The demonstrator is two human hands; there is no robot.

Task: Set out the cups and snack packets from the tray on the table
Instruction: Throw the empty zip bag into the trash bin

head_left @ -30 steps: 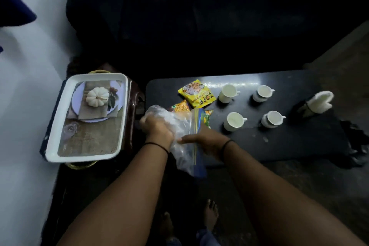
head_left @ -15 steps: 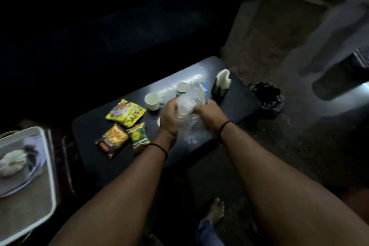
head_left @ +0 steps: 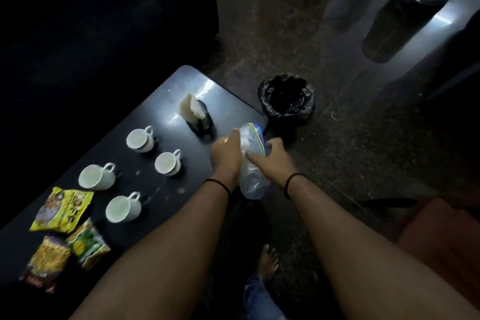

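Note:
Several white cups stand on the black table (head_left: 181, 86): one cup (head_left: 139, 139) at the back, one (head_left: 167, 164) beside it, one (head_left: 96, 176) to the left and one (head_left: 123, 208) nearest me. Three snack packets lie at the table's left end: a yellow packet (head_left: 62, 209), a green packet (head_left: 87, 244) and an orange-brown packet (head_left: 46, 265). My left hand (head_left: 226, 154) and my right hand (head_left: 270, 157) both grip a clear plastic zip bag (head_left: 251, 163) over the table's right corner. The tray is out of view.
A napkin holder (head_left: 194, 112) with white napkins stands near the table's far right end. A bin lined with a black bag (head_left: 287, 99) sits on the floor just right of the table. A dark sofa fills the left background. My bare foot (head_left: 267, 262) is below.
My view has swung right, so the tray has left the frame. Both hands have carried the plastic bag from the table's left side toward its right corner, near the bin.

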